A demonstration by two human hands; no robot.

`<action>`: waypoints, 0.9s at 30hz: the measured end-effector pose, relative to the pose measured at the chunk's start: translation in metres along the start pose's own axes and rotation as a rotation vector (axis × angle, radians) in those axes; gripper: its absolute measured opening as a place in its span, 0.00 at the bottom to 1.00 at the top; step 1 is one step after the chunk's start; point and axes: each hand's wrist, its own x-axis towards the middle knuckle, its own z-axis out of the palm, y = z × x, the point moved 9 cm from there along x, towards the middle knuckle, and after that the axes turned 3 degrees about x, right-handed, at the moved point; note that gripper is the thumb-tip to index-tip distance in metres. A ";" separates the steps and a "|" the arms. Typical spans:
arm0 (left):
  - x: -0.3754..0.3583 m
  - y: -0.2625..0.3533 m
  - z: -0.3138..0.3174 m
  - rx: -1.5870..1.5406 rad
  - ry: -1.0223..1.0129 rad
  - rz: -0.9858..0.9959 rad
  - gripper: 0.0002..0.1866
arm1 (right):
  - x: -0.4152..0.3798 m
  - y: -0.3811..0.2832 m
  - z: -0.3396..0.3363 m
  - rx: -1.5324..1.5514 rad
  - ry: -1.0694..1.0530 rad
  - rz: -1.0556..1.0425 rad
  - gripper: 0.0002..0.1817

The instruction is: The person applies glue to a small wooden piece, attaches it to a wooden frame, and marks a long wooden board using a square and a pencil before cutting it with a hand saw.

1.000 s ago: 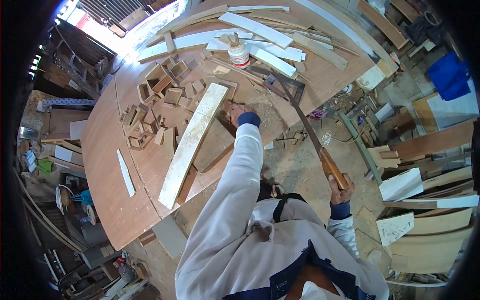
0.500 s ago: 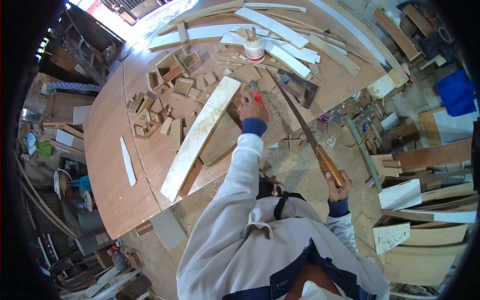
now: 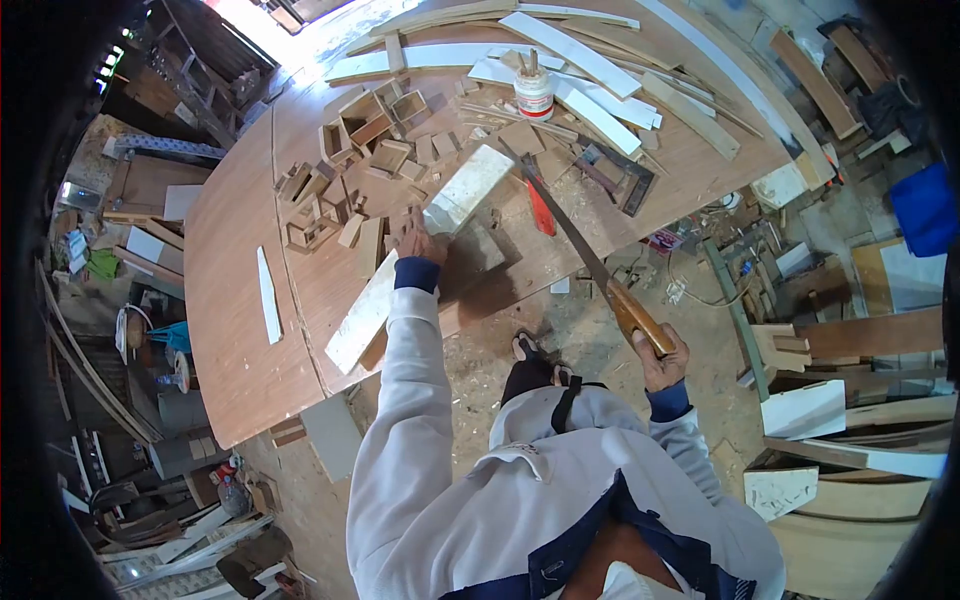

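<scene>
My left hand (image 3: 417, 238) rests across the middle of a long white board (image 3: 467, 190), which lies slantwise on the brown table (image 3: 225, 300). Its fingers are wrapped over the board's far edge. In my right hand (image 3: 661, 358) is the wooden handle of a handsaw (image 3: 590, 258). The blade points up and left, its tip over the table near the board's far end. A red tool (image 3: 541, 207) lies on the table between board and blade. Under the board's right side sits a wooden block (image 3: 478, 250), partly in shadow.
Small wooden boxes (image 3: 366, 120) and offcuts lie left of the board. A white jar (image 3: 533, 95) with sticks stands beyond, before long white strips (image 3: 580, 55). A metal-edged tool (image 3: 632, 186) lies near the table's right edge. Stacked boards (image 3: 803, 410) are at the right.
My left hand has left the red tool and moved left onto the white board. The red tool now lies free. The saw is still in my right hand, and the view has shifted.
</scene>
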 end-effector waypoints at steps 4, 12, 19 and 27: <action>-0.018 0.025 0.014 0.049 -0.146 0.119 0.41 | -0.006 -0.004 0.013 0.014 -0.058 -0.011 0.12; -0.030 0.051 0.013 0.103 -0.211 0.185 0.38 | -0.015 0.001 0.051 0.012 -0.145 0.026 0.14; -0.032 0.055 0.009 0.055 -0.245 0.171 0.36 | -0.017 0.001 0.069 -0.042 -0.154 0.026 0.15; -0.009 -0.025 -0.063 -0.552 0.476 -0.157 0.15 | -0.025 -0.017 0.075 -0.201 -0.137 0.008 0.13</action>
